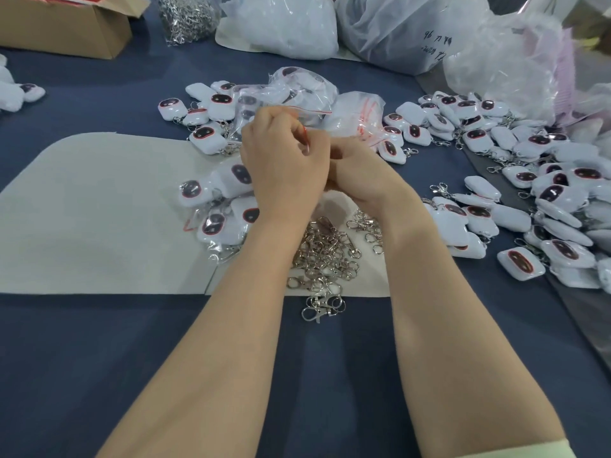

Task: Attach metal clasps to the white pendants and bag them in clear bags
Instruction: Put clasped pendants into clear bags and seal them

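My left hand [281,160] and my right hand [357,175] meet knuckle to knuckle over the middle of the table, fingers curled. Between them they pinch a small clear bag with a red zip strip [305,135]; what is inside it is hidden by my fingers. Loose metal clasps [325,256] lie heaped just below my wrists on a white felt mat [99,209]. Bagged white pendants [215,206] lie left of my left hand. Unbagged white pendants with dark faces [529,200] spread across the right side. Clear red-zip bags [360,117] lie behind my hands.
A cardboard box [66,24] stands at the back left. A bag of clasps [188,18] and large white plastic sacks [281,24] line the back edge. More pendants with clasps [205,117] lie behind the mat. Dark blue cloth [99,358] covers the table.
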